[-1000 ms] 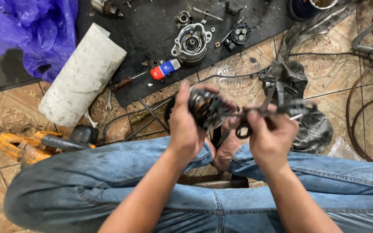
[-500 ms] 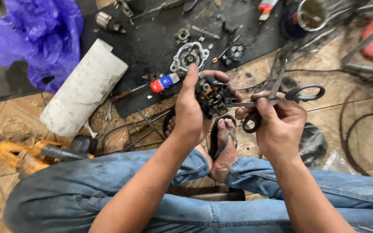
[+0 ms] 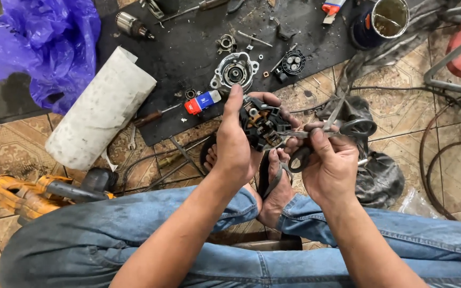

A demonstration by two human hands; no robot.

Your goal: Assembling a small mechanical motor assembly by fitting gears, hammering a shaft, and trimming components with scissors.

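Black, greasy motor part [image 3: 261, 124] gripped in left hand [image 3: 234, 146]; right hand [image 3: 331, 162] closed on scissors [image 3: 326, 130] — probe tips gently, part steady.

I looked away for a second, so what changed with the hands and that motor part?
The scissors tips have closed in on the dark motor part, which was turned a little. The left hand still holds the part, the right hand the scissors. Things on the black mat stayed put.
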